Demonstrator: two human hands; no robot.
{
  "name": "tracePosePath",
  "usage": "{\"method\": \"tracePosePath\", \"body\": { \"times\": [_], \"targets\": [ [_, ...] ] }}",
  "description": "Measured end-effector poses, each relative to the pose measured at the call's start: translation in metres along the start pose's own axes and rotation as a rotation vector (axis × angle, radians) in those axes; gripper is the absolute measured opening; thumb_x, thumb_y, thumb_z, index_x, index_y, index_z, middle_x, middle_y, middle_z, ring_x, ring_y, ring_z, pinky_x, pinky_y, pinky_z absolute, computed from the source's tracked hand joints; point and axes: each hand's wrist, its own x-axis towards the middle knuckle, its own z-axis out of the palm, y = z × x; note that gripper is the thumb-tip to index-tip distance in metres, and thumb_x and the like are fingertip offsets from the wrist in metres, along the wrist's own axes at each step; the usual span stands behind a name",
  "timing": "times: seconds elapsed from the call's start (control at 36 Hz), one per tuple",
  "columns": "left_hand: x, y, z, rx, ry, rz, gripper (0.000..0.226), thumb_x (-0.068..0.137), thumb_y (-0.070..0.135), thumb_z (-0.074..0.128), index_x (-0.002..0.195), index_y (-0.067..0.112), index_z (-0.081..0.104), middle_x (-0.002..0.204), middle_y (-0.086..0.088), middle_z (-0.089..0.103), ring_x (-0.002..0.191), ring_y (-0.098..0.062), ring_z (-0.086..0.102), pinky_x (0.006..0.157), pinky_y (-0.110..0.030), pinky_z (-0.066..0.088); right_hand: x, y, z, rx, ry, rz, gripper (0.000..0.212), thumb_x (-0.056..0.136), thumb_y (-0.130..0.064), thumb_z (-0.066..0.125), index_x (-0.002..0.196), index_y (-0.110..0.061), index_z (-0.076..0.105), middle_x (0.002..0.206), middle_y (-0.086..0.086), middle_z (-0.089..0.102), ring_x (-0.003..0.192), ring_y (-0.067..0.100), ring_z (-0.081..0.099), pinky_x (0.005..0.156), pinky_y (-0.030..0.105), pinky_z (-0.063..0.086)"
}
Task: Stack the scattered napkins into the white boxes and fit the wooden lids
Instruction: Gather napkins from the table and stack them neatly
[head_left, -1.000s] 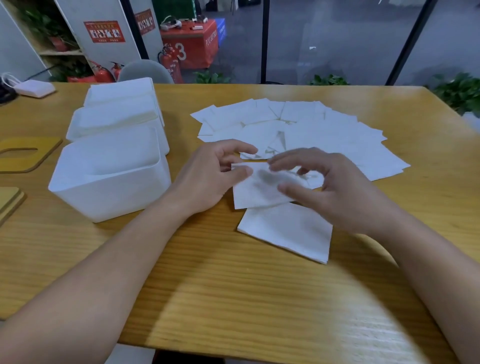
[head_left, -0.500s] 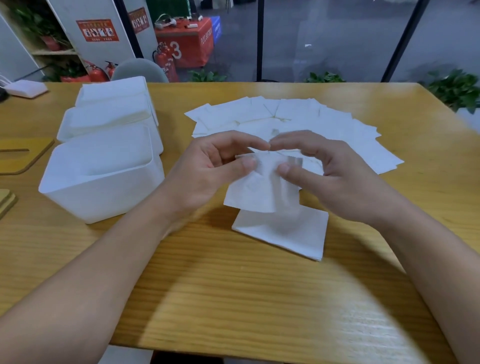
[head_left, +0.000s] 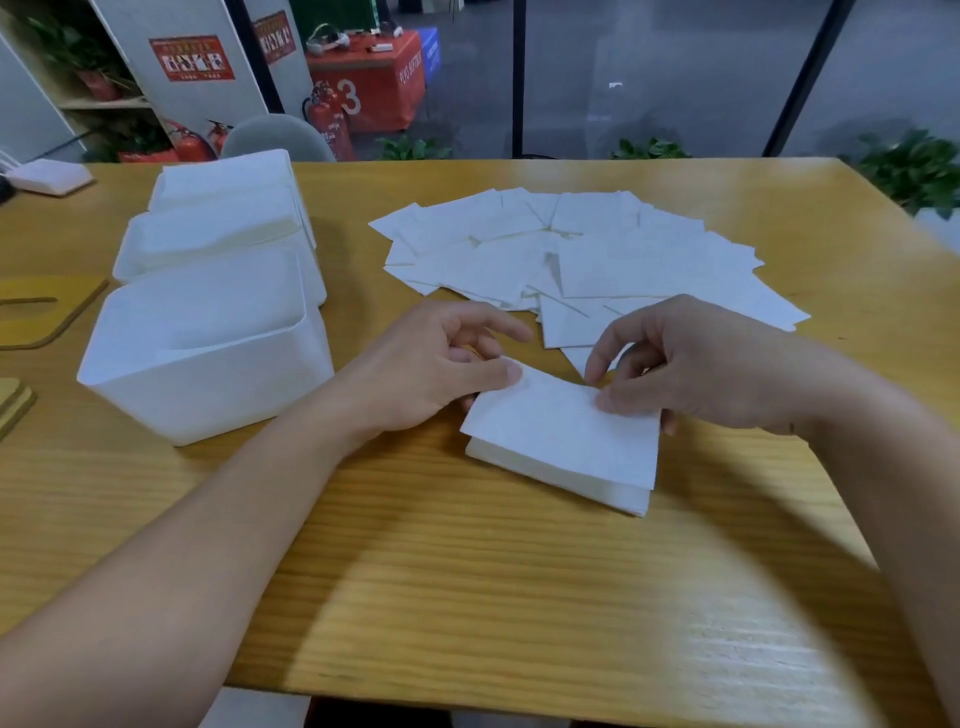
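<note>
1. My left hand (head_left: 431, 364) pinches the far left corner of the top napkin (head_left: 566, 431), thumb pressed on its upper face.
2. My right hand (head_left: 691, 364) pinches the far right edge of the same napkin, thumb on top, fingers curled beneath.
3. That napkin lies on a small squared stack of napkins (head_left: 561, 475) on the wooden table (head_left: 467, 597), directly in front of me.
4. The scattered napkins (head_left: 587, 260) are fanned out just beyond both hands, overlapping.
5. Three white boxes (head_left: 208, 374) stand in a row to the left; the nearest is open, its inside blurred.
6. Wooden lids (head_left: 47, 312) lie at the table's left edge, apart from the boxes.
</note>
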Motion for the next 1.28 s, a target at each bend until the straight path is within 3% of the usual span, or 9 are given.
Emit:
{"method": "tracePosePath", "body": {
  "times": [0.25, 0.33, 0.47, 0.58, 0.75, 1.0, 1.11, 1.19, 1.28],
  "targets": [
    [-0.001, -0.005, 0.001, 0.137, -0.039, 0.032, 0.032, 0.097, 0.016, 0.082, 0.125, 0.03, 0.075, 0.098, 0.001, 0.076, 0.071, -0.021, 0.076, 0.067, -0.032, 0.059, 0.001, 0.005, 0.003, -0.103, -0.042, -0.001, 0.01, 0.087, -0.023, 0.085, 0.094, -0.024, 0.077, 0.079, 0.005, 0.073, 0.065, 0.013, 0.061, 0.067, 0.039, 0.054],
    [0.0, -0.006, -0.001, 0.185, -0.04, 0.037, 0.03, 0.099, 0.017, 0.079, 0.124, 0.033, 0.075, 0.097, 0.004, 0.076, 0.071, -0.019, 0.076, 0.065, -0.029, 0.056, 0.001, 0.005, 0.005, -0.159, -0.024, -0.017, 0.014, 0.085, -0.031, 0.088, 0.093, -0.027, 0.077, 0.079, 0.0, 0.073, 0.064, 0.01, 0.057, 0.066, 0.038, 0.046],
    [0.0, -0.005, 0.001, 0.213, -0.028, 0.04, 0.024, 0.103, 0.025, 0.076, 0.124, 0.037, 0.074, 0.096, 0.005, 0.075, 0.074, -0.017, 0.076, 0.066, -0.021, 0.053, 0.003, 0.004, 0.009, -0.163, 0.04, -0.066, 0.015, 0.085, -0.031, 0.09, 0.09, -0.027, 0.077, 0.078, -0.004, 0.073, 0.063, 0.009, 0.06, 0.062, 0.033, 0.05],
    [0.0, -0.003, 0.002, 0.21, -0.024, 0.046, 0.034, 0.099, 0.025, 0.08, 0.13, 0.037, 0.071, 0.093, 0.004, 0.077, 0.076, -0.019, 0.076, 0.072, -0.029, 0.059, 0.004, 0.003, 0.009, -0.115, 0.021, -0.059, 0.015, 0.085, -0.029, 0.091, 0.091, -0.024, 0.077, 0.078, -0.002, 0.074, 0.062, 0.009, 0.061, 0.06, 0.029, 0.049],
    [0.002, -0.006, 0.002, 0.2, -0.011, 0.062, 0.044, 0.101, 0.023, 0.077, 0.14, 0.039, 0.064, 0.095, 0.005, 0.076, 0.076, -0.017, 0.072, 0.08, -0.029, 0.058, 0.005, 0.005, 0.009, -0.086, -0.004, -0.024, 0.017, 0.085, -0.028, 0.091, 0.093, -0.022, 0.077, 0.08, 0.0, 0.075, 0.064, 0.015, 0.065, 0.065, 0.039, 0.057],
    [0.001, -0.009, 0.003, 0.29, 0.033, 0.092, 0.045, 0.1, 0.026, 0.077, 0.139, 0.042, 0.064, 0.099, 0.008, 0.069, 0.074, -0.008, 0.062, 0.075, -0.02, 0.052, 0.005, 0.006, 0.009, -0.166, -0.03, -0.042, 0.026, 0.08, -0.039, 0.095, 0.094, -0.026, 0.076, 0.08, 0.0, 0.072, 0.064, 0.01, 0.058, 0.065, 0.037, 0.049],
    [-0.002, -0.006, 0.003, 0.423, 0.012, 0.159, 0.025, 0.096, 0.042, 0.08, 0.118, 0.05, 0.072, 0.116, 0.019, 0.058, 0.102, -0.002, 0.059, 0.084, -0.012, 0.043, 0.007, 0.008, 0.006, -0.165, 0.128, -0.106, 0.019, 0.085, -0.047, 0.088, 0.092, -0.031, 0.08, 0.086, -0.012, 0.075, 0.072, 0.006, 0.065, 0.068, 0.027, 0.052],
    [-0.003, -0.003, 0.007, 0.446, -0.123, 0.211, 0.03, 0.095, 0.045, 0.082, 0.122, 0.051, 0.071, 0.132, 0.024, 0.057, 0.134, -0.005, 0.05, 0.103, -0.022, 0.044, 0.012, 0.012, 0.011, -0.203, 0.254, -0.18, 0.004, 0.096, -0.042, 0.078, 0.098, -0.04, 0.081, 0.101, -0.023, 0.072, 0.085, 0.003, 0.066, 0.073, 0.019, 0.049],
    [-0.003, -0.005, 0.011, 0.479, -0.174, 0.226, 0.026, 0.095, 0.047, 0.081, 0.119, 0.047, 0.071, 0.126, 0.024, 0.062, 0.133, -0.007, 0.05, 0.107, -0.028, 0.043, 0.019, 0.019, 0.018, -0.373, 0.245, -0.236, 0.017, 0.102, -0.038, 0.071, 0.117, -0.039, 0.08, 0.134, -0.027, 0.062, 0.104, -0.009, 0.058, 0.082, 0.01, 0.043]
  ]
}}
